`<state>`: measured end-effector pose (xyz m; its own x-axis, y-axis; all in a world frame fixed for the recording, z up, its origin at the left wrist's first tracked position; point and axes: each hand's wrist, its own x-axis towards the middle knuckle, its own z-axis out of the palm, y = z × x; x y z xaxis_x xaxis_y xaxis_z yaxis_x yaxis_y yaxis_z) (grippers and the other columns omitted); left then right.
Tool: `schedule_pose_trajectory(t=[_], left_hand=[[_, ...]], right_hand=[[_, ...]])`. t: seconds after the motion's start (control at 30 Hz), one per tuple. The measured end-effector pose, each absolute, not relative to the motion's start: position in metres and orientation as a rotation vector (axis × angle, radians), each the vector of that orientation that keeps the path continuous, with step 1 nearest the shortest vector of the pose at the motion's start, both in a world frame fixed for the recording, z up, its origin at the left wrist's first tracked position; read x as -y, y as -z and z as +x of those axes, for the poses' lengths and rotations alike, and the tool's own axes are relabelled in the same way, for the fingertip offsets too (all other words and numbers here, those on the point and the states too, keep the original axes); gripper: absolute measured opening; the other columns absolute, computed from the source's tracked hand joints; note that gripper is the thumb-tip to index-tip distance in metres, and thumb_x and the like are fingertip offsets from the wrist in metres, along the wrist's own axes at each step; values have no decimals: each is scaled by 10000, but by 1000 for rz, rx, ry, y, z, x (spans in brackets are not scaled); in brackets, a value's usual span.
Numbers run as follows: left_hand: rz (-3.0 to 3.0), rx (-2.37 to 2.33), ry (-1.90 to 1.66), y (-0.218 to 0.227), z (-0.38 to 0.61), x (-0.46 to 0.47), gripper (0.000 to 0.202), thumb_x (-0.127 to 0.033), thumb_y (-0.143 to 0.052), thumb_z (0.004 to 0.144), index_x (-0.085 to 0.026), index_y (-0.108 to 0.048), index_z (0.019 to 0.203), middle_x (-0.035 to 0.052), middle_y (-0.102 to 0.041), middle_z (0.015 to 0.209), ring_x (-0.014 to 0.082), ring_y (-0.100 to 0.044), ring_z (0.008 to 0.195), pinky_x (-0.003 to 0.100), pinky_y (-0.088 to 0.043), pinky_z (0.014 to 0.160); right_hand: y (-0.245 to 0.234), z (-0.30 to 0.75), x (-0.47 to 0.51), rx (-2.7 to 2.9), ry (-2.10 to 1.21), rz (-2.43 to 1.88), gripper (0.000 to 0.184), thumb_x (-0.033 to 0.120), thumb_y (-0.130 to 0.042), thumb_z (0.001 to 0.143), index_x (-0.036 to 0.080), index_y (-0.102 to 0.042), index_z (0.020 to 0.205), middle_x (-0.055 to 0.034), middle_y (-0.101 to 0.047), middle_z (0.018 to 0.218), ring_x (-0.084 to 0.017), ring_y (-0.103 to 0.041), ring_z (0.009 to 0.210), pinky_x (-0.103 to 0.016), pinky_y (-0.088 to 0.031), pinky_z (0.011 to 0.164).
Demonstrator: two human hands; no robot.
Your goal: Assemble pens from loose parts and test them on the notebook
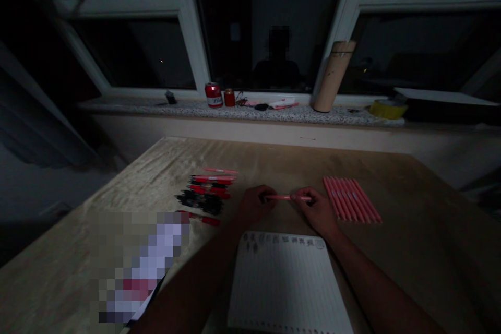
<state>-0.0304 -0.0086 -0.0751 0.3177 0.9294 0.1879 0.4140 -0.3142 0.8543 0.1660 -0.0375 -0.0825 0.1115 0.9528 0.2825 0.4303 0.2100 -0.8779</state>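
A pink pen (pixel 284 198) lies level between my two hands, above the table just beyond the notebook. My left hand (pixel 260 202) pinches its left end. Fingers of my right hand (pixel 313 205) are closed around the other end. To the right of that hand, several pink pens (pixel 350 198) lie side by side in a neat row. Left of my left hand is a loose pile of black pens (pixel 200 202), with red pens (pixel 210 221) and more pink pens (pixel 220 170) around it. An open lined notebook (pixel 287 282) with handwriting along its top lies between my forearms.
A blurred-out object (pixel 151 266) lies at the table's left front. Along the windowsill (pixel 188 109) stand a red can (pixel 213 95), a smaller red container (pixel 229 97), a tall wood-coloured flask (pixel 334 77) and a roll of yellow tape (pixel 388 109). The table (pixel 274 159) reaches the wall below.
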Motion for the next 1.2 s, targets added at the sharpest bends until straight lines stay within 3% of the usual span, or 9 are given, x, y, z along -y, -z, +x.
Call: schedule_pose_trajectory(t=[0.93, 1.2], left_hand=[[1811, -1183, -941, 73, -30, 9, 214, -233, -616, 678, -130, -636, 864, 19, -647, 760, 121, -553, 675, 214, -418, 621], [1830, -1217, -941, 76, -30, 8, 188, -212, -606, 681, -133, -635, 848, 16, -644, 753, 115, -550, 663, 205, -405, 598]], right_hand=[[83, 164, 38, 1437, -668, -1335, 283, 448, -692, 661, 194, -609, 753, 0, -570, 612, -138, -470, 542, -249, -352, 493], [92, 167, 32, 1293, -762, -1270, 341, 376, -753, 609, 193, -565, 826, -8, -577, 720, -141, -493, 600, -248, -371, 528]])
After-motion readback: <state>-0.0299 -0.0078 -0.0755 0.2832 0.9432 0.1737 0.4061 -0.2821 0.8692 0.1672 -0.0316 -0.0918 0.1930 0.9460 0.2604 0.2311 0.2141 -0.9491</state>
